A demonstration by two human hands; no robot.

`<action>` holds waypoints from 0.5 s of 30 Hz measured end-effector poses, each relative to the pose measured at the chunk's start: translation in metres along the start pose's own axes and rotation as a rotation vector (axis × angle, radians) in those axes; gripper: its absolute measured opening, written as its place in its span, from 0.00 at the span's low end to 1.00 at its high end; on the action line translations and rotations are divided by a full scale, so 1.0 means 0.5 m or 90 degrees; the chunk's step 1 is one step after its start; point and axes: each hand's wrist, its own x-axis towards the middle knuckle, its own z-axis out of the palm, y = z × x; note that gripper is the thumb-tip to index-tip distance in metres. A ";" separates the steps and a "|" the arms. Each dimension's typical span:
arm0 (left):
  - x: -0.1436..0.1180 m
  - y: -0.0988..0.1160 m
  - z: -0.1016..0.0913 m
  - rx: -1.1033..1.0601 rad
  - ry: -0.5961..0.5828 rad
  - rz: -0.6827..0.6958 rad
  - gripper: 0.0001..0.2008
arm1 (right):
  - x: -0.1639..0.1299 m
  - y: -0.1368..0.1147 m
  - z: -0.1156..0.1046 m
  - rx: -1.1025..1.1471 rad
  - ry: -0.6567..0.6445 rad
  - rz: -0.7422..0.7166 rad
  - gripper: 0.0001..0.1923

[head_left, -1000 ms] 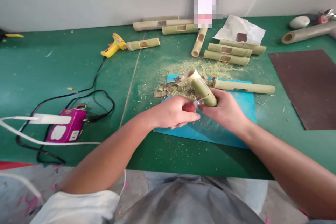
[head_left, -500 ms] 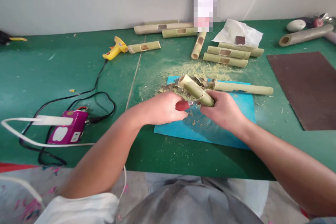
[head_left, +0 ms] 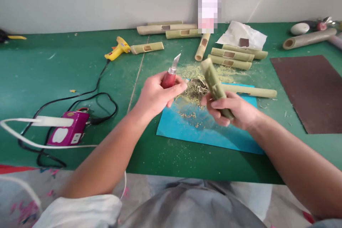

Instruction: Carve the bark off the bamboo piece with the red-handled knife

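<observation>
Head view shows the left hand (head_left: 157,94) clamped on a red-handled knife (head_left: 171,74), blade up. Right hand (head_left: 235,110) grips a bamboo tube (head_left: 215,83) above the blue mat (head_left: 203,128).

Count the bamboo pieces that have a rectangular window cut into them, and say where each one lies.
6: one beside the glue gun, two by the wall, one angled under the blurred patch, two near the white paper. Other pieces may hide theirs.

knife (head_left: 171,74): short, red handle, pointed steel blade tilted up and away, raised above the table; bamboo tube (head_left: 216,85): pale green, short section, tilted, far end up, just right of knife, not touching
</observation>
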 end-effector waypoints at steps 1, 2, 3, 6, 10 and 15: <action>-0.001 -0.008 0.014 -0.041 0.025 0.006 0.15 | 0.003 0.009 0.004 0.019 -0.068 0.042 0.14; -0.003 -0.015 0.026 -0.065 0.017 -0.001 0.20 | 0.006 0.017 0.009 0.032 -0.128 0.079 0.16; -0.006 -0.019 0.034 -0.084 0.010 -0.002 0.24 | 0.008 0.022 0.012 0.041 -0.180 0.110 0.18; -0.013 -0.022 0.043 -0.101 -0.037 -0.008 0.22 | 0.009 0.028 0.016 0.043 -0.292 0.175 0.23; -0.012 -0.026 0.036 -0.092 -0.030 0.001 0.12 | 0.007 0.028 0.016 0.037 -0.202 0.123 0.27; -0.005 -0.039 0.034 -0.091 0.000 0.010 0.11 | 0.013 0.034 0.017 0.018 0.023 -0.020 0.23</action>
